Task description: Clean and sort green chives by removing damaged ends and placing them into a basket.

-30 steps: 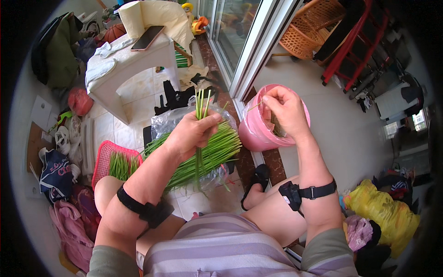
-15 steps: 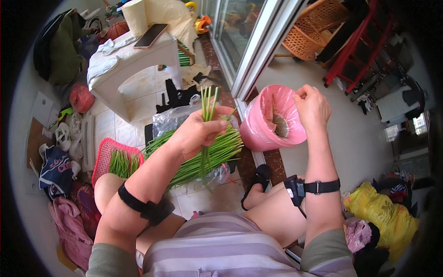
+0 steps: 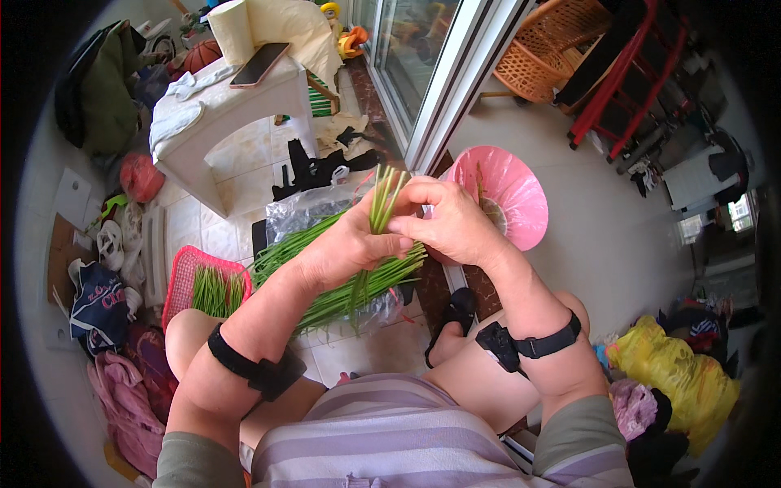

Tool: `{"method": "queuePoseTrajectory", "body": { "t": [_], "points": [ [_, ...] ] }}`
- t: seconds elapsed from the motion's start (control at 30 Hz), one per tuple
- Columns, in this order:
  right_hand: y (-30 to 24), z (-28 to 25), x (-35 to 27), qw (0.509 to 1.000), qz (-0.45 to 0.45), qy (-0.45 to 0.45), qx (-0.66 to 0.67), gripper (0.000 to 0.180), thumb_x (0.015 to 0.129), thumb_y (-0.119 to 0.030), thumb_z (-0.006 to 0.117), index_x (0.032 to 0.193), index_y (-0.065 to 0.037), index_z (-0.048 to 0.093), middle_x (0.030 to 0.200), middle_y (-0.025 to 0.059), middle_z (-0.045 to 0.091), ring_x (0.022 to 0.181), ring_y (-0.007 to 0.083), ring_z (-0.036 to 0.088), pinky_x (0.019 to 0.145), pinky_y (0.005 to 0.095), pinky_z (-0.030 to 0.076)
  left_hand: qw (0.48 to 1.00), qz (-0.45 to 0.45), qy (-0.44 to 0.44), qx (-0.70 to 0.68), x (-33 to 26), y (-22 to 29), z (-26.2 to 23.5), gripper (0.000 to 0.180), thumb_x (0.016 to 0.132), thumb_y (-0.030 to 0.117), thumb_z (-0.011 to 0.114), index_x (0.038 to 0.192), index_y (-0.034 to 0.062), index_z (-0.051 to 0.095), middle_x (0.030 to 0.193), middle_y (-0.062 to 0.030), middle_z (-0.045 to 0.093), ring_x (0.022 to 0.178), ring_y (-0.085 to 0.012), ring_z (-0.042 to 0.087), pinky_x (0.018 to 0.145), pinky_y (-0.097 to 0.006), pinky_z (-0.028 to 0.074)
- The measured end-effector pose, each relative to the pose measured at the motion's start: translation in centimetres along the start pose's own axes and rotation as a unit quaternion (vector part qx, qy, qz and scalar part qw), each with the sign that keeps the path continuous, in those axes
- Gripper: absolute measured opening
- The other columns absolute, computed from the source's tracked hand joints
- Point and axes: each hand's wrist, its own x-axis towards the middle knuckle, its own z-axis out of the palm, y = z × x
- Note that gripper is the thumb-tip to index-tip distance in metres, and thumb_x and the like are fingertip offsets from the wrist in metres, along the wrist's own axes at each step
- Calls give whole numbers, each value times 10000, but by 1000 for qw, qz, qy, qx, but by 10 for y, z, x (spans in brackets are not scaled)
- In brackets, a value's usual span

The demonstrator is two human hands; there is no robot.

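My left hand (image 3: 350, 244) is closed round a small bunch of long thin green stalks (image 3: 386, 198), their pale ends pointing up. My right hand (image 3: 451, 224) meets it, with thumb and fingers pinched at the upper part of the same bunch; its fingertips are partly hidden. Below both hands lies a big heap of green stalks (image 3: 313, 305) on a clear plastic sheet (image 3: 297, 210). Beside my left knee, a pink mesh basket (image 3: 181, 276) holds shorter lengths of green stalk (image 3: 215, 290).
A pink bin (image 3: 521, 183) with a plastic liner and scraps inside stands just past my right hand. At the back left, a white stool (image 3: 215, 98) carries a phone (image 3: 260, 63) and a paper roll (image 3: 233, 31). A sliding-door frame (image 3: 451, 89) runs behind the bin.
My right hand has moved left from over the bin's rim to the stalks in my left hand. My left hand has kept its hold and stayed nearly in place.
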Motion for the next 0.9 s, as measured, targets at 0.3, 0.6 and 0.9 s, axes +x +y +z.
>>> {"method": "queuePoseTrajectory", "body": {
  "t": [0.3,0.6,0.9],
  "points": [
    [-2,6,6,997,34,-33,66,108,772,-66,680,836,17,655,829,45,618,788,115,586,720,271,469,999,-21,-8,-27,-3,-2,-9,783,819,-4,627,1464,169,217,1030,1,521,681,-62,437,497,-183,306],
    [3,2,12,997,33,58,33,125,787,-77,658,856,27,657,771,83,639,699,135,620,658,277,492,998,-62,20,-24,-6,-6,-14,368,883,109,617,1231,53,510,779,13,520,565,-44,382,478,-190,278],
    [-11,-2,11,996,-3,81,39,99,811,-61,654,858,26,639,826,56,628,718,106,610,669,249,491,999,-35,15,-9,-7,-2,-11,190,935,151,541,1091,67,610,753,30,524,551,-37,357,473,-174,257]
  ]
}}
